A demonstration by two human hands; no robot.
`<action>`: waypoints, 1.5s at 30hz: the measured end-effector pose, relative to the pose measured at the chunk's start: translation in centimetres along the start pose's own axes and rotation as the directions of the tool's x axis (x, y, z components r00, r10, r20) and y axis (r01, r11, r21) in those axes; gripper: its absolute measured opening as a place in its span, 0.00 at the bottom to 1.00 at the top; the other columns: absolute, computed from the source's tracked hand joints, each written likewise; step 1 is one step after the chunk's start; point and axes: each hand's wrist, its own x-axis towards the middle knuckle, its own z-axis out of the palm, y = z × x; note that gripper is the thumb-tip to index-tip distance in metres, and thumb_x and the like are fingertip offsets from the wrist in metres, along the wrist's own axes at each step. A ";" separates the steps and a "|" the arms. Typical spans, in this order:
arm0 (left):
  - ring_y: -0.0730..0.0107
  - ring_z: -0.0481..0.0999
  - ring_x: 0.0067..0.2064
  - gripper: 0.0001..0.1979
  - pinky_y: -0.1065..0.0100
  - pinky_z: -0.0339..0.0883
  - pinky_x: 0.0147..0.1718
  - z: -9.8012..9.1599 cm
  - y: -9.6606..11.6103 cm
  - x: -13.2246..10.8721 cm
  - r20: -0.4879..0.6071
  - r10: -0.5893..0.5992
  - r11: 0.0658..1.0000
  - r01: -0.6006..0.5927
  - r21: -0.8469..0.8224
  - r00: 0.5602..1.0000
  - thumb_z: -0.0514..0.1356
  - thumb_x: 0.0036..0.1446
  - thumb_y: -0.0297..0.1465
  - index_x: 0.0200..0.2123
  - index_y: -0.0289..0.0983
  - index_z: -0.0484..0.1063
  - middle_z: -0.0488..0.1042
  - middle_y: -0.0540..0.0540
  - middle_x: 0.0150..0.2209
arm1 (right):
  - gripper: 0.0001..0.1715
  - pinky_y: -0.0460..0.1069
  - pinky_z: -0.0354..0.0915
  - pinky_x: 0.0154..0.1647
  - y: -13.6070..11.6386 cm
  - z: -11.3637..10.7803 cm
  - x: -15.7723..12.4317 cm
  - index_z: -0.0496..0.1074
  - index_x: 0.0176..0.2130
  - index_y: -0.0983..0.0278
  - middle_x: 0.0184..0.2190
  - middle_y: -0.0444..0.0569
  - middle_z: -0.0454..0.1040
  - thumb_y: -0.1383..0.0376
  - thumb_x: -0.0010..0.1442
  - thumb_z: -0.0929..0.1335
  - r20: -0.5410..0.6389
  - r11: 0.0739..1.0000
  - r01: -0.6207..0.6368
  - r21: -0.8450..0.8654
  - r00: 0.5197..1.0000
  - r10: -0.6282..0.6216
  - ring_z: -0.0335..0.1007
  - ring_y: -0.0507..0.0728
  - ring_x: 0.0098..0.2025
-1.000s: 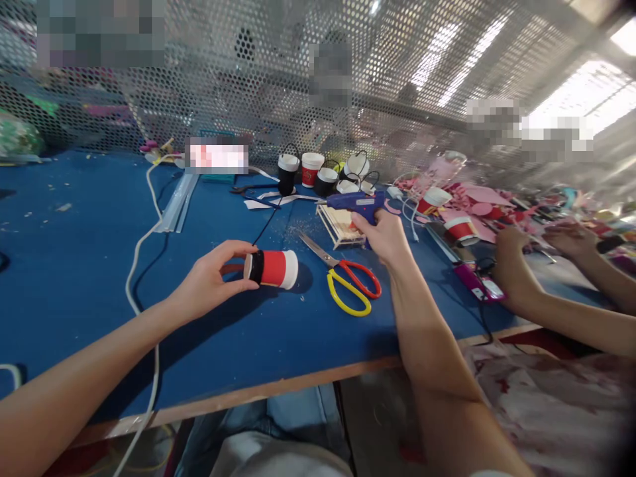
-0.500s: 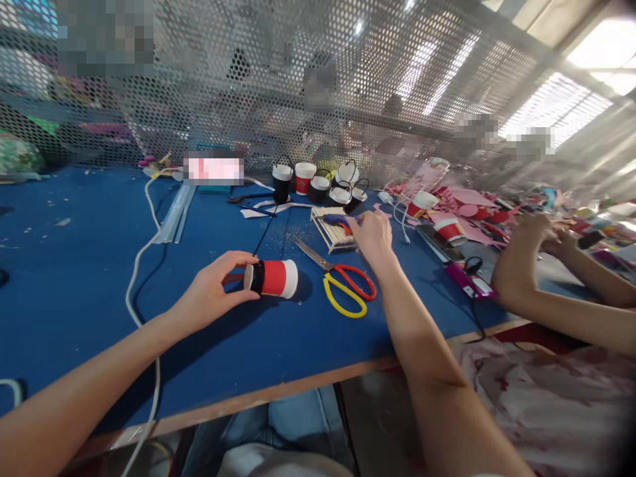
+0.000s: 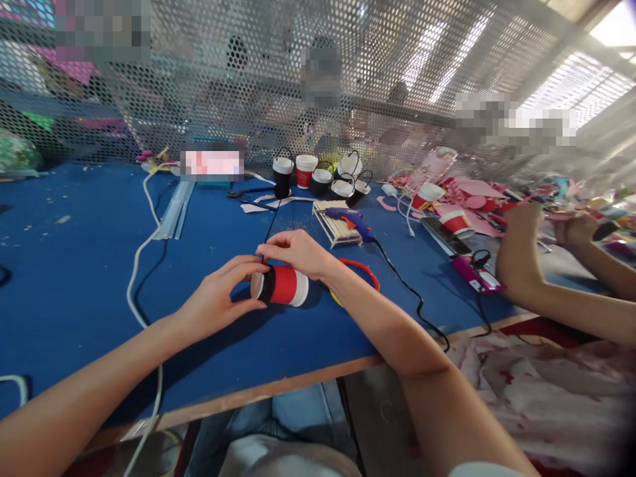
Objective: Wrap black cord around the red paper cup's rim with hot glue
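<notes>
Head view: left grip (image 3: pixel 211 299) clasps red cup (image 3: pixel 285 285), right grip (image 3: pixel 304 255) pinches black cord (image 3: pixel 271 225), well inside table edge (image 3: pixel 223 403).

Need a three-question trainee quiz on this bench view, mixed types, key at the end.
1. True or false: the glue gun rests on the small wooden rack.
2. Fill in: the partly hidden scissors have one red handle and one ____ handle.
3. Multiple choice: what is the left hand holding?
A) The glue gun
B) The red-banded cup, lying on its side
C) The scissors

Key: 1. True; 2. yellow; 3. B
</notes>
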 end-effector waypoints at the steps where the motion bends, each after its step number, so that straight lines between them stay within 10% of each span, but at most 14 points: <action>1: 0.56 0.70 0.54 0.21 0.54 0.69 0.52 0.0 0.0 0.0 -0.002 0.004 1.000 -0.004 -0.007 1.000 0.63 0.53 0.37 0.50 0.40 0.66 0.67 0.41 0.52 | 0.18 0.45 0.63 0.35 0.1 -0.1 -0.2 0.73 0.29 0.67 0.27 0.45 0.74 0.53 0.52 0.70 -0.023 1.000 0.010 0.027 1.000 -0.009 0.68 0.50 0.31; 16: 0.58 0.74 0.48 0.26 0.52 0.72 0.48 0.5 -0.4 0.2 0.029 -0.239 0.895 0.232 -0.382 0.971 0.68 0.47 0.37 0.50 0.40 0.68 0.70 0.43 0.48 | 0.19 0.45 0.54 0.25 0.3 -1.9 -1.1 0.70 0.28 0.66 0.22 0.41 0.65 0.52 0.54 0.68 -0.261 0.982 0.163 -0.100 0.948 -0.184 0.54 0.47 0.24; 34: 0.68 0.76 0.37 0.25 0.63 0.77 0.37 0.8 0.5 -0.4 0.079 -0.160 0.950 0.175 -0.260 0.984 0.65 0.51 0.35 0.52 0.42 0.64 0.68 0.43 0.49 | 0.15 0.46 0.57 0.28 0.4 -1.2 -1.2 0.67 0.26 0.65 0.23 0.42 0.65 0.57 0.58 0.66 -0.249 0.952 0.188 -0.242 0.936 -0.249 0.57 0.49 0.26; 45: 0.62 0.69 0.52 0.21 0.61 0.74 0.47 1.1 0.2 -0.2 0.036 -0.058 0.968 0.065 -0.241 0.998 0.62 0.55 0.31 0.52 0.43 0.65 0.62 0.42 0.54 | 0.15 0.46 0.56 0.30 1.4 -0.6 -1.0 0.68 0.26 0.66 0.22 0.42 0.67 0.58 0.57 0.65 -0.203 0.940 0.104 -0.325 0.963 -0.177 0.59 0.49 0.26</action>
